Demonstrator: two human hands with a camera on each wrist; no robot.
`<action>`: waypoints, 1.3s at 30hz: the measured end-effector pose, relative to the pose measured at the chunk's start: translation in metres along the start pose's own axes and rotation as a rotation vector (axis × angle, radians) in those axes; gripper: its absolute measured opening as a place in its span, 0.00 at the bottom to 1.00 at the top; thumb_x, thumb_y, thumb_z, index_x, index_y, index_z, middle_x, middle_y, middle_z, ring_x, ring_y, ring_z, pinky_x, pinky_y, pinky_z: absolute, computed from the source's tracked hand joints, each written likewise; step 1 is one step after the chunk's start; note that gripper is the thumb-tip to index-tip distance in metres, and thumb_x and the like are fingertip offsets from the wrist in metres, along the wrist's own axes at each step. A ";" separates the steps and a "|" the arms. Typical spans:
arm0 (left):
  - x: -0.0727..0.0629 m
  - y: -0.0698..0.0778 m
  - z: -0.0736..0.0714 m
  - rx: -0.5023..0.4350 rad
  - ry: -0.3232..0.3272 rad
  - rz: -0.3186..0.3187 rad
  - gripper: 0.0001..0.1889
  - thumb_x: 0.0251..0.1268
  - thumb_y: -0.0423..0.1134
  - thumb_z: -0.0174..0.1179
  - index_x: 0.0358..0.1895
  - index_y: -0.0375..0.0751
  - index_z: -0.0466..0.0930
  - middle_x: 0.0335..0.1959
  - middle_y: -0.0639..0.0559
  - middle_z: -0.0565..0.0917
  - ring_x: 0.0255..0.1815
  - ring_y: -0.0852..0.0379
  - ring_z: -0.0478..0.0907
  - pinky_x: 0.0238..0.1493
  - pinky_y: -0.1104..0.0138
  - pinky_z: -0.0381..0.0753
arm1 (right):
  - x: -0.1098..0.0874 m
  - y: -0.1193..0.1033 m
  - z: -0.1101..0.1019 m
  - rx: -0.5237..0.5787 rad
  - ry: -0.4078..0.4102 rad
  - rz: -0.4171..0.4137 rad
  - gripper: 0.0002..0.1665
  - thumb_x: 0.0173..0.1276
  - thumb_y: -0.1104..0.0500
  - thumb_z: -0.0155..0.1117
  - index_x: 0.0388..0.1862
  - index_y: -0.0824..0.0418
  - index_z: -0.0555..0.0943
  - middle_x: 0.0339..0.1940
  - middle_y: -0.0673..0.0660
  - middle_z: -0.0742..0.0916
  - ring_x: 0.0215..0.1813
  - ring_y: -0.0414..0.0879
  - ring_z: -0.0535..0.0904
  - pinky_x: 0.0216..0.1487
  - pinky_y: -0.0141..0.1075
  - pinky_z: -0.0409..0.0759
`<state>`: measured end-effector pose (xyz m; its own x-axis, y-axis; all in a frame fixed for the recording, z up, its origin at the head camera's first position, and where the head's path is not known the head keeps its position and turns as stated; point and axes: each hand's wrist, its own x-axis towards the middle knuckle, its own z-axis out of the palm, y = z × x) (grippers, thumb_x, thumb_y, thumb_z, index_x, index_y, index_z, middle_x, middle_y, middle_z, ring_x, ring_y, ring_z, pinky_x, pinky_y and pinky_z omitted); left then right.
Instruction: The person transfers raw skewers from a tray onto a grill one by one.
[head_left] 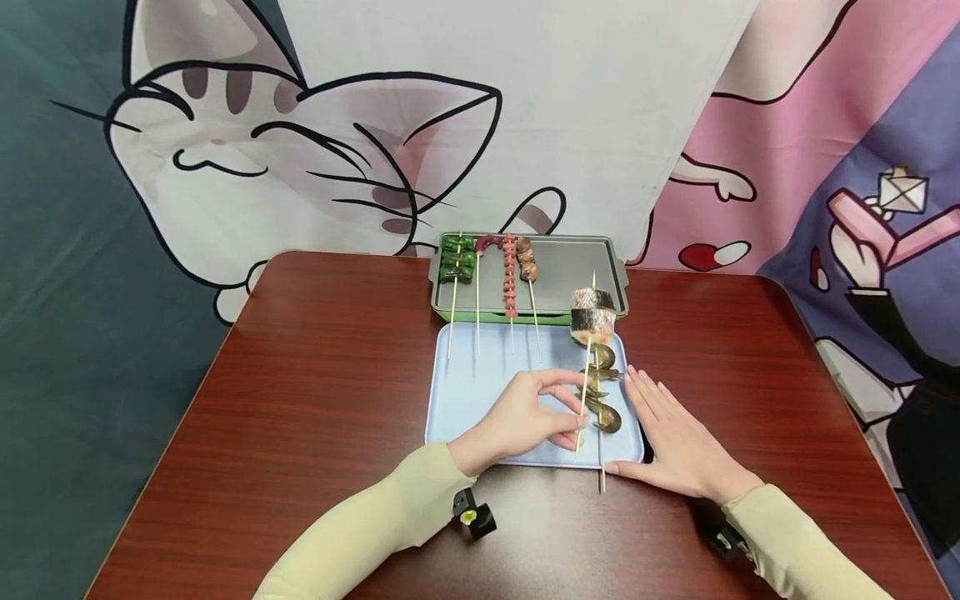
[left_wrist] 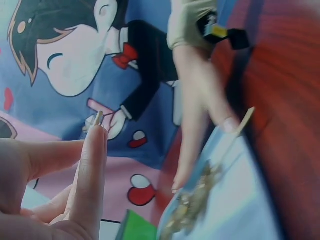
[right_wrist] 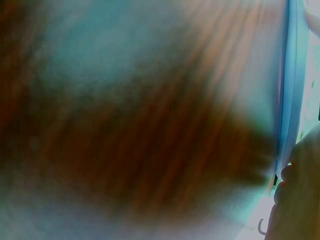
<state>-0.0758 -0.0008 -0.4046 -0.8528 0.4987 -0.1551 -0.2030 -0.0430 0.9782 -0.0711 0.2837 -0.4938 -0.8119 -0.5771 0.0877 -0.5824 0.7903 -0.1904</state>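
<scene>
My left hand (head_left: 525, 417) pinches the lower stick of a skewer of fish chunks (head_left: 592, 321) between thumb and fingers. Its pieces have dark skin and pale flesh, and it is seen above the light blue tray (head_left: 468, 396). A second skewer, of shiny olive-brown pieces (head_left: 609, 418), lies along the tray's right side, its stick over the front edge. My right hand (head_left: 686, 442) lies at the tray's right edge, fingers straight, thumb near that stick's end. In the left wrist view the pinched stick's end (left_wrist: 99, 118) shows at the fingertips. The right wrist view is mostly blurred.
Behind the blue tray stands a grey pan (head_left: 573, 271) with a green base. Skewers of green pieces (head_left: 457, 258), a curled dark red piece (head_left: 489, 242), pink beads (head_left: 510, 275) and brown chunks (head_left: 527, 260) lean over its front rim. A cartoon curtain (head_left: 600, 100) hangs behind the table (head_left: 300, 375).
</scene>
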 end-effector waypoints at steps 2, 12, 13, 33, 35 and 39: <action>0.008 0.006 -0.002 0.007 0.009 0.015 0.26 0.61 0.19 0.67 0.63 0.31 0.77 0.37 0.44 0.85 0.23 0.50 0.86 0.31 0.59 0.90 | 0.000 0.000 0.000 0.000 -0.004 0.000 0.75 0.56 0.19 0.63 0.81 0.71 0.52 0.82 0.66 0.55 0.80 0.63 0.51 0.81 0.50 0.47; 0.050 0.027 -0.016 0.045 0.153 0.013 0.26 0.61 0.20 0.68 0.64 0.33 0.78 0.37 0.45 0.86 0.24 0.48 0.86 0.32 0.59 0.90 | 0.002 0.000 -0.001 -0.009 -0.031 0.015 0.75 0.56 0.17 0.61 0.82 0.69 0.50 0.83 0.66 0.54 0.81 0.62 0.50 0.82 0.48 0.45; 0.055 0.029 -0.017 0.043 0.171 0.009 0.26 0.61 0.20 0.68 0.64 0.32 0.78 0.37 0.45 0.86 0.24 0.48 0.86 0.32 0.60 0.90 | 0.002 0.001 -0.001 -0.010 -0.030 0.015 0.75 0.56 0.17 0.61 0.82 0.70 0.51 0.83 0.66 0.55 0.81 0.62 0.50 0.82 0.48 0.45; 0.102 0.032 -0.038 0.025 0.313 -0.163 0.25 0.64 0.20 0.66 0.65 0.28 0.76 0.38 0.41 0.88 0.30 0.48 0.88 0.33 0.65 0.89 | 0.000 0.000 0.000 -0.007 -0.022 0.009 0.76 0.55 0.17 0.61 0.82 0.70 0.51 0.83 0.66 0.54 0.81 0.62 0.50 0.81 0.48 0.46; 0.103 0.032 -0.040 0.026 0.306 -0.166 0.26 0.64 0.20 0.65 0.66 0.27 0.75 0.38 0.41 0.88 0.29 0.48 0.88 0.33 0.66 0.89 | 0.000 0.000 0.000 -0.008 -0.020 0.012 0.76 0.55 0.17 0.61 0.82 0.70 0.51 0.83 0.66 0.54 0.81 0.62 0.50 0.81 0.48 0.46; 0.106 0.033 -0.043 0.038 0.295 -0.171 0.26 0.65 0.20 0.64 0.66 0.26 0.73 0.39 0.39 0.88 0.29 0.50 0.88 0.34 0.67 0.89 | 0.000 0.000 -0.001 -0.008 -0.020 0.010 0.76 0.55 0.17 0.62 0.81 0.70 0.52 0.83 0.66 0.54 0.81 0.62 0.50 0.81 0.48 0.46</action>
<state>-0.1933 0.0129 -0.3950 -0.9116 0.2234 -0.3452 -0.3417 0.0551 0.9382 -0.0711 0.2834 -0.4927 -0.8165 -0.5735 0.0662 -0.5749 0.7974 -0.1833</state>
